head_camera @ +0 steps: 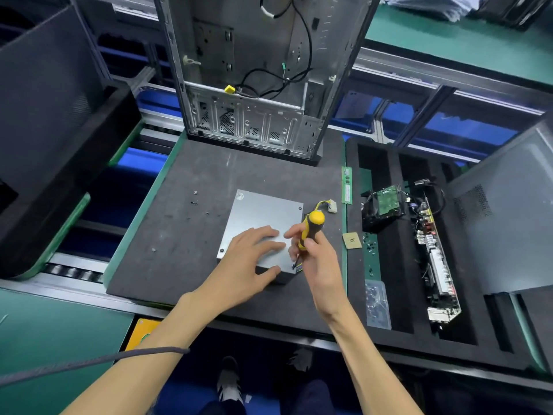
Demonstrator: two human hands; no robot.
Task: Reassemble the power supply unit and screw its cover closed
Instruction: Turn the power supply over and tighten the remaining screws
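Note:
A grey metal power supply unit (263, 214) lies flat on the dark foam mat (179, 235), its cover on top. My left hand (251, 256) rests on the cover with fingers spread and the thumb over the near edge. My right hand (314, 259) grips a yellow-and-black screwdriver (312, 227), held upright over the unit's near right corner; its tip is hidden behind my fingers. A bundle of coloured wires with a white connector (329, 205) sticks out at the unit's right side. Screws (195, 202) lie loose on the mat to the left of the unit.
An open computer case (257, 85) stands at the back of the mat. To the right, a black foam tray (389, 265) holds a hard drive, a circuit board (437, 259), a RAM stick (347, 184), a CPU chip (352, 241) and a clear bag. Dark panels flank both sides.

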